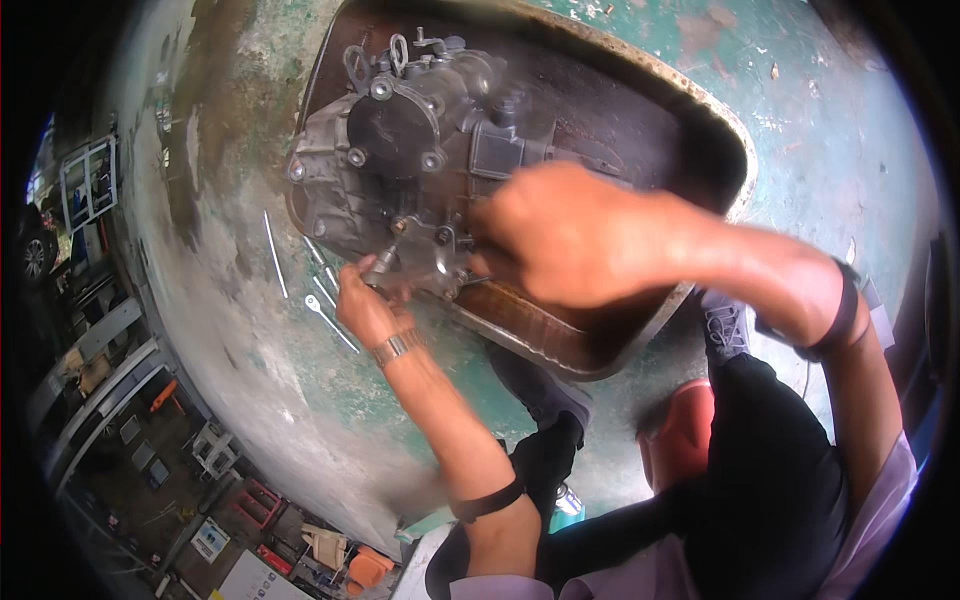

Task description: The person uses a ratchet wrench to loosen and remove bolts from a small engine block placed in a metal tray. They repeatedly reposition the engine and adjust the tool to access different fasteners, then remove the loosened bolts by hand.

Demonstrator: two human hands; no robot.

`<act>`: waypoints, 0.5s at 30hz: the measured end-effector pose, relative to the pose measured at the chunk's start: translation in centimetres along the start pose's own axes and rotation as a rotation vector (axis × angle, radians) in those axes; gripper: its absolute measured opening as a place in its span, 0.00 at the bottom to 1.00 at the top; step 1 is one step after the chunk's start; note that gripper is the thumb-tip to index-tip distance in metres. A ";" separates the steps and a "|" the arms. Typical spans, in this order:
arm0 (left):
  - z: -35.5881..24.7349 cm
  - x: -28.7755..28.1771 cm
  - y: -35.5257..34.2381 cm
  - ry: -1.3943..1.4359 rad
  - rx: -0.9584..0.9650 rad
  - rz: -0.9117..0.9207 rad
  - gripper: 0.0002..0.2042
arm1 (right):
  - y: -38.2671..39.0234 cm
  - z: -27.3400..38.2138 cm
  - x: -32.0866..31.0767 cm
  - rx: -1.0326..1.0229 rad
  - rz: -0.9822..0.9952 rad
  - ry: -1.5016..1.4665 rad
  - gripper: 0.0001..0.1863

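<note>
A: Reach into the pan (640, 120)?
B: Room at upper right, beside the metal casing (395, 130); raised rim (738, 140) bounds it.
A: Near side?
B: Right hand (575, 235) crosses there, blurred; clearance beneath hard to judge.
A: Left?
B: Left hand (368, 312), gripping 1 socket tool (383, 264), blocks casing's lower edge; 1 ratchet (313, 304) and 1 rod (274, 252) lie beside it.

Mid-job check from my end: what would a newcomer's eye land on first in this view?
Probably the bulky grey metal housing at upper centre, sitting in a dark tray with a worn rim. Next, the motion-blurred right hand at its right side, and the left hand on a slim metal tool at its lower edge.
</note>
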State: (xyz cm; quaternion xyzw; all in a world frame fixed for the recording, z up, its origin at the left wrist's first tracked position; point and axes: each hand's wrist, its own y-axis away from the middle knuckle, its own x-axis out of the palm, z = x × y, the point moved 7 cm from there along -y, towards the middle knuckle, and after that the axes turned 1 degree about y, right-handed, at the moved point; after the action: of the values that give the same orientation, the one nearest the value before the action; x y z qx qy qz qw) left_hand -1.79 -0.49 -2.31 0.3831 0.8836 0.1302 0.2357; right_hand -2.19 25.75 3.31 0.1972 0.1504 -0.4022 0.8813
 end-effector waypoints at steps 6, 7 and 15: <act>-3.1 1.3 -0.9 -0.645 0.550 0.344 0.09 | 4.3 -2.0 14.5 0.202 0.187 -0.263 0.13; -3.0 1.4 -0.8 -0.674 0.575 0.356 0.09 | 3.3 -1.8 17.3 0.221 0.238 -0.248 0.13; -3.4 1.4 -0.1 -0.659 0.580 0.289 0.09 | 2.0 -4.5 18.9 0.423 0.469 -0.775 0.19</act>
State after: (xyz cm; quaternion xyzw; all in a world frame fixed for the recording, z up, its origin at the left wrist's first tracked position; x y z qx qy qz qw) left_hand -4.40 0.31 0.09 0.5736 0.6989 -0.2197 0.3664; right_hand 10.83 16.74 -8.17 0.2363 -0.3213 -0.2588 0.8797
